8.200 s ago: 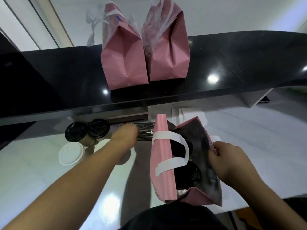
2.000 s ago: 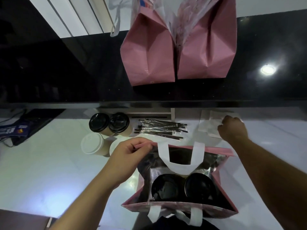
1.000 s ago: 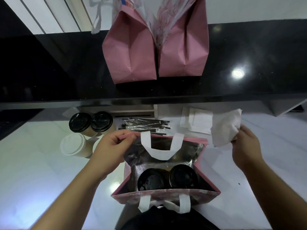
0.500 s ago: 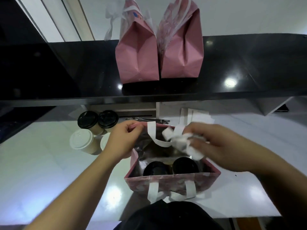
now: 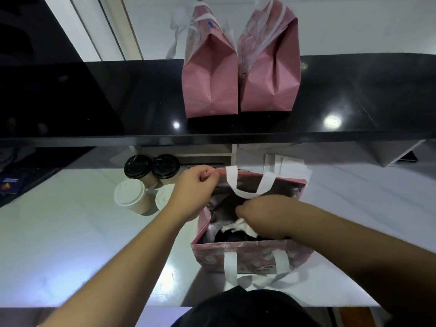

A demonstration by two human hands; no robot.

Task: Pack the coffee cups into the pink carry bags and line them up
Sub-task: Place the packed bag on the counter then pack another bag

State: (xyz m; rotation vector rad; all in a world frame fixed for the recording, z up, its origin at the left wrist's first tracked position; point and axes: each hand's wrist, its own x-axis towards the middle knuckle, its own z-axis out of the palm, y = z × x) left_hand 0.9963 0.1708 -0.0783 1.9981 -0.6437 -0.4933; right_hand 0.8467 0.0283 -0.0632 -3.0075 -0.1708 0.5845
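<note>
Low in the middle, the right hand [image 5: 264,217] pushes a pinched napkin [image 5: 238,226] into the soft, floppy bag [image 5: 247,256], the left hand [image 5: 195,192] pinches its far rim open, four light cups [image 5: 132,195] wait left, and two bags [image 5: 240,74] stand up top.

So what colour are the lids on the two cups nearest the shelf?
Black lids, shown in the head view.

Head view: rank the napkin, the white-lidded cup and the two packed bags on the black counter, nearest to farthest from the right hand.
1. Napkin: pinched by the right hand, inside the open bag.
2. White-lidded cup: on the white table, to the left.
3. Packed bags: up on the black counter, at the back.
</note>
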